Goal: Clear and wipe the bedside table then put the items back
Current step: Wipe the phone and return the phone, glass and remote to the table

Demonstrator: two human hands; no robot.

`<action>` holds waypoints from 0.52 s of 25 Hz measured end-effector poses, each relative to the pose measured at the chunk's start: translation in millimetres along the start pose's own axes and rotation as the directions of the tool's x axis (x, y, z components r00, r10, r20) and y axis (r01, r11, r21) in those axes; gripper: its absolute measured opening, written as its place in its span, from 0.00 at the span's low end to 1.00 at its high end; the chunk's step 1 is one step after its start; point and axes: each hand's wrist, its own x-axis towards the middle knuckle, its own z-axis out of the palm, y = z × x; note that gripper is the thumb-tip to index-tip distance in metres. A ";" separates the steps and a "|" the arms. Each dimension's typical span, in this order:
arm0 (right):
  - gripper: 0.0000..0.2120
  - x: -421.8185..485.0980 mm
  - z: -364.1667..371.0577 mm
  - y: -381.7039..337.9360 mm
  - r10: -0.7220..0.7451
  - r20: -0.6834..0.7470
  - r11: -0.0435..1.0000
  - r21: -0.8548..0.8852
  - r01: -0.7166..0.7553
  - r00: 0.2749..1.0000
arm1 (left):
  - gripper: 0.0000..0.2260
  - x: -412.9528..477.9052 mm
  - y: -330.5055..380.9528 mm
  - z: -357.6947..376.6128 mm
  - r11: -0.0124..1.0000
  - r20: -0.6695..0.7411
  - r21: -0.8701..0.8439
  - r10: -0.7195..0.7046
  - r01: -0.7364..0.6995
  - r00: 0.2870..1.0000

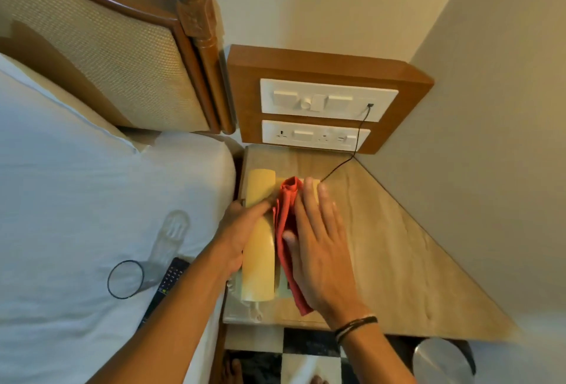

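A cream telephone (260, 258) stands at the left side of the beige bedside table (382, 230). Its handset lies lengthwise on the cradle. My left hand (242, 230) rests against the handset's left side, fingers along it. My right hand (315, 242) lies flat with straight fingers on a red cloth (284, 209), pressing it onto the phone's body, to the right of the handset. The keypad is hidden under cloth and hand. A clear glass (147, 258) and a black remote (167, 279) lie on the white bed (76, 200).
A thin black cord (358, 141) runs from the wall switch panel (327, 102) down to the phone. The wooden headboard post (199, 37) stands at the back left. A wall bounds the table's right side. A metal bin (441, 359) sits on the checkered floor below.
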 end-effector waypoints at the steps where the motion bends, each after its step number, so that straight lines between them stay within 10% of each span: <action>1: 0.31 -13.7 5.6 5.4 -0.059 0.003 0.998 -0.018 0.059 0.998 | 0.36 -0.7 -1.2 4.2 1.000 0.011 0.004 -0.018 0.018 1.000; 13: 0.31 -28.1 -3.6 17.9 0.129 0.064 0.966 -0.235 -0.110 0.990 | 0.37 -18.6 -2.0 42.4 1.000 0.069 -0.006 0.028 -0.028 0.997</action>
